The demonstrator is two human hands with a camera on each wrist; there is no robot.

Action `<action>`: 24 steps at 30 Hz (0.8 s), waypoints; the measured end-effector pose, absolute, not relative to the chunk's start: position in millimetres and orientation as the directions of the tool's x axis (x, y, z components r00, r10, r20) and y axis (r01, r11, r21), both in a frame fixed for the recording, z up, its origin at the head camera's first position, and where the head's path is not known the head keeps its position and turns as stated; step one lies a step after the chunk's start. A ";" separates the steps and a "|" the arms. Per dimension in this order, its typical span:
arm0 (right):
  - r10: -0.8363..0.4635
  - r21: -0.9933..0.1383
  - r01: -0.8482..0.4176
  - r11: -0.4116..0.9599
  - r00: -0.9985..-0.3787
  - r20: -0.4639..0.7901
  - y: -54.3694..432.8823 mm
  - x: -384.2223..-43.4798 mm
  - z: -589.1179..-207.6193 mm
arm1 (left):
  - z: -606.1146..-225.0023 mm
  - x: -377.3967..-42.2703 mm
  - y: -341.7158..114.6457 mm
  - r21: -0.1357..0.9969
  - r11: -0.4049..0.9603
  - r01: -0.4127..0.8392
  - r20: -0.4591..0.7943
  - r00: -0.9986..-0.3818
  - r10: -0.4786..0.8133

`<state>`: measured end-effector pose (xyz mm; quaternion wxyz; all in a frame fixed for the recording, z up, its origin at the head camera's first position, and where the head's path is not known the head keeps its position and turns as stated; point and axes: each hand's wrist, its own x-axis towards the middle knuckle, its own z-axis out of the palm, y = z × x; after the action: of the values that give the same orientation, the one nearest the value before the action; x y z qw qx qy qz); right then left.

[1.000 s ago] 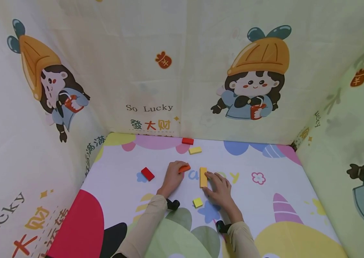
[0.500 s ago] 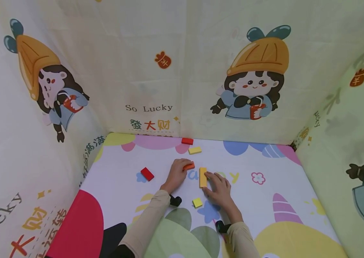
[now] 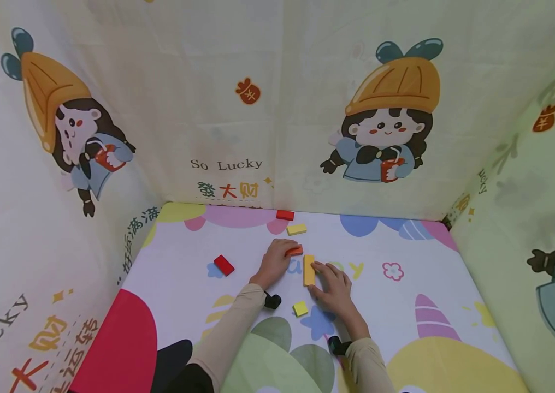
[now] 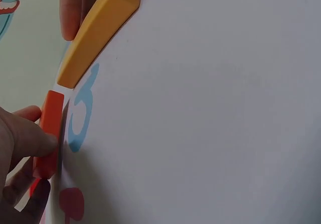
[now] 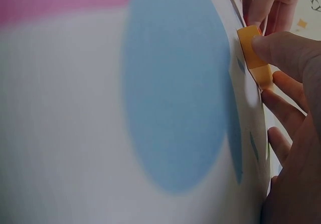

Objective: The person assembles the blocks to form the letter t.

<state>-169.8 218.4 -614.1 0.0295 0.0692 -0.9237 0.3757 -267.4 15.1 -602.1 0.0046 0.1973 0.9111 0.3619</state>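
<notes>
In the head view my left hand (image 3: 273, 264) pinches an orange block (image 3: 297, 250), with the thumb across its side in the left wrist view. The block lies just beyond and left of the far end of a longer yellow-orange block (image 3: 309, 271). A small gap shows between the two block ends in the left wrist view. My right hand (image 3: 335, 287) holds the yellow-orange block from its right side, thumb near the close end and index finger farther up. A shadow beneath the orange block (image 4: 52, 111) falls on the white mat.
A small yellow block (image 3: 300, 309) lies nearer me, between the forearms. One red block (image 3: 224, 265) is off to the left. Farther back lie a pale yellow block (image 3: 296, 229) and another red block (image 3: 285, 215), close to the cloth wall (image 3: 302, 191). The printed mat (image 3: 258, 224) covers the surface.
My left hand has carried the orange block right and slightly away from me, towards the far end of the yellow-orange block, turning it more level. My right hand and its block stay put.
</notes>
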 end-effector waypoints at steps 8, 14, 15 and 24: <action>-0.103 -0.686 -0.149 0.712 -0.989 0.108 218.4 -169.7 -614.1 | -601.4 -269.1 20.5 0.655 0.653 0.380 0.132 -0.909 0.396; -0.106 -0.683 -0.150 0.715 -0.989 0.106 218.2 -169.8 -614.5 | -602.6 -272.3 23.1 0.650 0.650 0.393 0.123 -0.899 0.421; -0.106 -0.683 -0.149 0.715 -0.989 0.105 218.2 -169.8 -614.4 | -602.4 -272.6 23.3 0.650 0.648 0.398 0.126 -0.897 0.424; -0.102 -0.680 -0.139 0.720 -0.990 0.094 218.0 -169.3 -614.9 | -605.2 -277.4 26.0 0.641 0.636 0.429 0.135 -0.879 0.457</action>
<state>-169.3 218.0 -614.9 0.0249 0.0652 -0.9269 0.3687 -277.4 26.0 -605.2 0.0202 0.2452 0.9042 0.3492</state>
